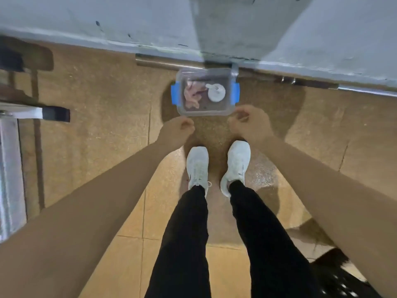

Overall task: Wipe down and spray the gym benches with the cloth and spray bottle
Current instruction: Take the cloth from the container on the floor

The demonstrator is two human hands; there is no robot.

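Reaching down toward the floor, both hands have their fingers curled in and nothing inside them: the left hand [177,131] hangs just short of the near left corner of a clear container [206,114], apart from it, while the right hand [250,123] has its thumb and forefinger close together right at the near right corner, and I cannot tell whether they touch the rim or only hover beside it. Inside the container lie the task's things, a crumpled pinkish cloth [193,94] on the left and the white spray bottle [216,92] just beside it on the right, seen from above. Blue clips [175,93] sit on the two short sides; whether a clear lid is on is too blurred to say. The container rests on the speckled brown floor [107,104], close against the pale wall [86,18], with the person's white shoes [197,164] near it. A piece of metal-framed equipment [32,112] shows at the left edge. No bench has been reached, so the job looks barely begun. The risk, as I judge it, is lifting by one corner only: the box would tilt, the bottle would roll onto the cloth or spill out. If a lid is clipped, pulling up without freeing both clips could jerk the container off the floor.
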